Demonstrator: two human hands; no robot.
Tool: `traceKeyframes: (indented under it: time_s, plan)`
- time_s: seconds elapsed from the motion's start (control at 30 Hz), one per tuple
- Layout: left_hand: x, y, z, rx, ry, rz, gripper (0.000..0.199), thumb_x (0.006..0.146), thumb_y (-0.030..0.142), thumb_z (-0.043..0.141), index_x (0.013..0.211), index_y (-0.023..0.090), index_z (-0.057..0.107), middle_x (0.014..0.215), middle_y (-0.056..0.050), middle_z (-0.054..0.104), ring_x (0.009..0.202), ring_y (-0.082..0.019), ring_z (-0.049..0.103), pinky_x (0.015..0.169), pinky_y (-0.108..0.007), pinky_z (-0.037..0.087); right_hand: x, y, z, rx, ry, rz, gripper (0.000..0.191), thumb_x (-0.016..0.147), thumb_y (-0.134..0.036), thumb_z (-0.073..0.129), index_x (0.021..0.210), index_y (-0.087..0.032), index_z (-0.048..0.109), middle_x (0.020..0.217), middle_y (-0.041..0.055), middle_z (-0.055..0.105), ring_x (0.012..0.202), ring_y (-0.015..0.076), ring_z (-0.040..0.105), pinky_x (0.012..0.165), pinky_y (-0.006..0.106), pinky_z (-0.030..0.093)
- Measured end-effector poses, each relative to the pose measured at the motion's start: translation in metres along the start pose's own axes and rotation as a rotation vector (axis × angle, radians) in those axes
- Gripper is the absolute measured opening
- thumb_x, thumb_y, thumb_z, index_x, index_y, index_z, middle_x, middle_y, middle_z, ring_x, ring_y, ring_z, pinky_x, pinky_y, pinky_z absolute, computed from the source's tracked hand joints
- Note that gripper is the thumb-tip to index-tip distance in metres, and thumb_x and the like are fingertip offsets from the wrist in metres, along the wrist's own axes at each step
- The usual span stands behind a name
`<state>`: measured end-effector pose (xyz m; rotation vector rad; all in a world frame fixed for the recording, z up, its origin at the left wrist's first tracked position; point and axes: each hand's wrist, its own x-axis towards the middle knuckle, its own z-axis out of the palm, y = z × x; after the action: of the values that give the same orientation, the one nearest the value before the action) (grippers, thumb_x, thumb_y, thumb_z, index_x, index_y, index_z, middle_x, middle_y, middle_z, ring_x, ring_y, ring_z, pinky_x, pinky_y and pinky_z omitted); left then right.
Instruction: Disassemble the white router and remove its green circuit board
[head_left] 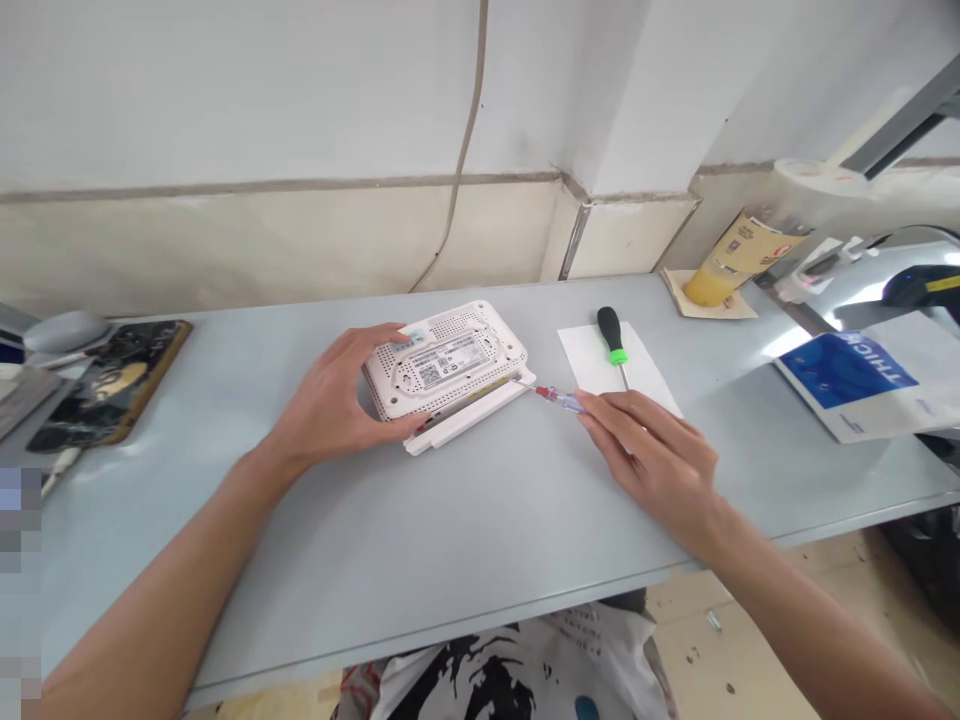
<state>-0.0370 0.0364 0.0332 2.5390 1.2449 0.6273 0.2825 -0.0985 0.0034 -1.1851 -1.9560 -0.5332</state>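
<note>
A white router (454,355) with a vented, labelled face lies on the table, label side up. My left hand (334,400) grips its left end, thumb along the near edge and fingers over the top. Along the near side a white cover strip (480,415) stands slightly apart from the body, leaving a gap. My right hand (649,445) holds a small screwdriver (559,398) with a clear handle and red collar. Its thin tip meets the gap near the router's right corner. Beyond that hand, a black and green screwdriver (611,335) rests on white paper (652,375).
A cup of yellow drink (739,260) stands at the back right, near a blue and white booklet (870,375). At the left lies a phone (112,385) with a dark, patterned surface. A cable (469,130) hangs down the wall behind the table (360,560).
</note>
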Motion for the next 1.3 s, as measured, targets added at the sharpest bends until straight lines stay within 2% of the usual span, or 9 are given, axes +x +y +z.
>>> traceKeyframes:
  time_s: [0.23, 0.37, 0.5, 0.63, 0.77, 0.87, 1.0, 1.17, 1.3]
  plan:
    - [0.001, 0.004, -0.002, 0.021, -0.025, -0.060, 0.069, 0.075, 0.044, 0.078, 0.135, 0.024, 0.049, 0.151, -0.009, 0.059, 0.127, -0.027, 0.061, 0.105, -0.041, 0.051, 0.002, -0.004, 0.003, 0.019, 0.028, -0.057, 0.057, 0.092, -0.003, 0.072, 0.145, -0.018, 0.061, 0.088, 0.0048, 0.075, 0.075, 0.0157, 0.072, 0.072, 0.029, 0.062]
    - [0.000, 0.001, 0.000, 0.014, -0.006, -0.058, 0.067, 0.075, 0.044, 0.079, 0.132, 0.026, 0.049, 0.151, -0.007, 0.060, 0.126, -0.027, 0.062, 0.106, -0.041, 0.049, 0.003, -0.004, 0.004, -0.007, 0.018, -0.083, 0.067, 0.092, -0.002, 0.072, 0.154, -0.020, 0.055, 0.088, 0.0041, 0.074, 0.073, 0.0151, 0.070, 0.070, 0.029, 0.061]
    - [0.000, 0.000, 0.001, -0.004, -0.012, -0.072, 0.067, 0.073, 0.045, 0.079, 0.130, 0.027, 0.048, 0.153, -0.006, 0.059, 0.130, -0.029, 0.060, 0.108, -0.042, 0.049, 0.001, -0.002, 0.005, -0.032, 0.019, -0.119, 0.067, 0.090, 0.000, 0.073, 0.153, -0.017, 0.056, 0.089, 0.0059, 0.071, 0.070, 0.0142, 0.065, 0.064, 0.029, 0.056]
    - [0.000, 0.004, -0.001, -0.008, -0.037, -0.087, 0.065, 0.074, 0.046, 0.078, 0.128, 0.026, 0.047, 0.154, -0.008, 0.057, 0.133, -0.029, 0.058, 0.109, -0.044, 0.049, -0.002, -0.001, 0.005, -0.049, 0.008, -0.140, 0.063, 0.091, 0.002, 0.069, 0.151, -0.015, 0.056, 0.095, 0.0090, 0.069, 0.074, 0.0149, 0.062, 0.064, 0.030, 0.054]
    - [-0.001, 0.005, -0.001, -0.004, -0.047, -0.087, 0.063, 0.077, 0.044, 0.078, 0.128, 0.027, 0.046, 0.155, -0.008, 0.056, 0.135, -0.029, 0.057, 0.109, -0.044, 0.049, 0.005, -0.002, 0.001, -0.069, -0.039, -0.152, 0.051, 0.094, 0.005, 0.060, 0.143, -0.011, 0.057, 0.097, 0.0118, 0.068, 0.075, 0.0151, 0.057, 0.060, 0.029, 0.051]
    - [-0.001, 0.001, 0.001, -0.002, -0.022, -0.046, 0.062, 0.077, 0.044, 0.078, 0.127, 0.027, 0.047, 0.154, -0.008, 0.056, 0.136, -0.030, 0.057, 0.108, -0.043, 0.049, 0.015, -0.004, -0.003, -0.106, -0.076, -0.174, 0.044, 0.095, 0.006, 0.052, 0.136, -0.010, 0.058, 0.094, 0.0101, 0.067, 0.073, 0.0145, 0.054, 0.056, 0.028, 0.049]
    - [-0.002, -0.001, 0.002, 0.021, -0.013, -0.019, 0.061, 0.079, 0.045, 0.077, 0.128, 0.027, 0.047, 0.154, -0.008, 0.056, 0.136, -0.030, 0.057, 0.108, -0.042, 0.049, 0.024, -0.006, -0.004, -0.148, -0.093, -0.178, 0.035, 0.095, 0.006, 0.053, 0.127, -0.007, 0.061, 0.089, 0.0088, 0.065, 0.072, 0.0146, 0.051, 0.052, 0.028, 0.046]
    - [-0.002, -0.002, 0.002, 0.039, -0.019, -0.018, 0.061, 0.081, 0.045, 0.076, 0.131, 0.026, 0.047, 0.154, -0.009, 0.056, 0.137, -0.031, 0.057, 0.108, -0.044, 0.050, 0.023, -0.004, -0.003, -0.163, -0.089, -0.159, 0.036, 0.094, 0.007, 0.052, 0.125, -0.009, 0.061, 0.087, 0.0070, 0.062, 0.073, 0.0142, 0.050, 0.050, 0.027, 0.042]
    - [-0.001, -0.008, 0.005, 0.029, 0.020, 0.018, 0.063, 0.077, 0.050, 0.077, 0.128, 0.027, 0.048, 0.153, -0.008, 0.058, 0.135, -0.031, 0.059, 0.106, -0.043, 0.051, 0.028, -0.005, -0.005, -0.184, -0.094, -0.173, 0.030, 0.096, 0.005, 0.054, 0.121, -0.008, 0.063, 0.084, 0.0053, 0.061, 0.071, 0.0132, 0.049, 0.049, 0.026, 0.040]
